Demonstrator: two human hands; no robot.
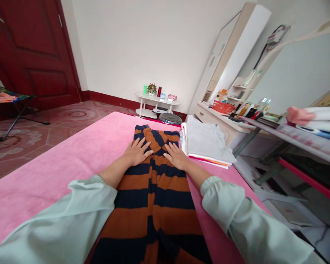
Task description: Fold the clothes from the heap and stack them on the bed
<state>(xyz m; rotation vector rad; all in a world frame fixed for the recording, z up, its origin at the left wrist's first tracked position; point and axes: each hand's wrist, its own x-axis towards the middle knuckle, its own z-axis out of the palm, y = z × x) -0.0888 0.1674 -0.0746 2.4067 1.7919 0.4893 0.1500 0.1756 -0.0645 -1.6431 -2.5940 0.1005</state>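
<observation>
Palms flat, left hand and right hand press the orange-and-navy striped knit garment, fingers spread, grasping nothing. Smoothing outward evenly would likely flatten it best.

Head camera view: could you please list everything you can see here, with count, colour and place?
striped garment: one, orange and navy, lengthwise on the bed
bed cover: one, pink, under the garment
folded clothes: one stack, mostly grey, right of the garment
small table: one, white, by the far wall
basket: one, red, on the dresser
door: one, dark red, far left
left hand: flat on the garment
right hand: flat on the garment
</observation>
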